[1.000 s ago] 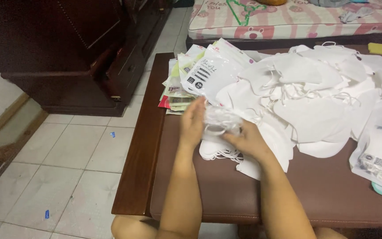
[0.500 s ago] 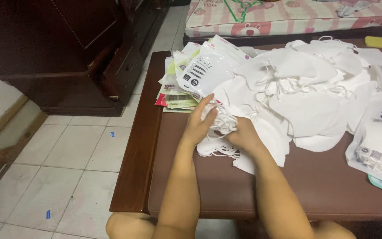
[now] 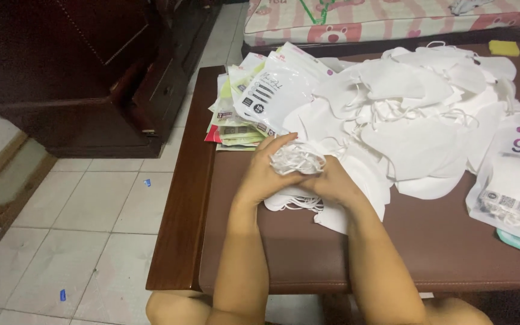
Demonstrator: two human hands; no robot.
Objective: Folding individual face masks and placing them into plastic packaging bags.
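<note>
1. Nearest: two bare forearms come up from the near edge over the brown table [image 3: 308, 253], bare knees just below the edge
2. Left hand [image 3: 264, 174] and right hand [image 3: 332, 180] meet over the near-left part of the table, both closed on a small bunch of white masks [image 3: 299, 160]; fingers curled and pressed against it from both sides, left fingertips on top
3. Bunch sits between the two palms, touching both; neither hand clearly nearer. Tangled ear loops show on top, facing up. Long axis looks left-right, hard to tell, hands cover the ends
4. Just under the hands, more flat masks [image 3: 293, 201] lie on the table, loops hanging toward the near side
5. Farther right: big loose mask pile [image 3: 416, 114]
6. Far left: stack of printed packets [image 3: 254, 96]; right edge: another packet [image 3: 513, 180]
7. Beyond: dark cabinet [image 3: 91, 72], tiled floor [image 3: 79, 222], pink mattress [image 3: 392, 18]
</note>
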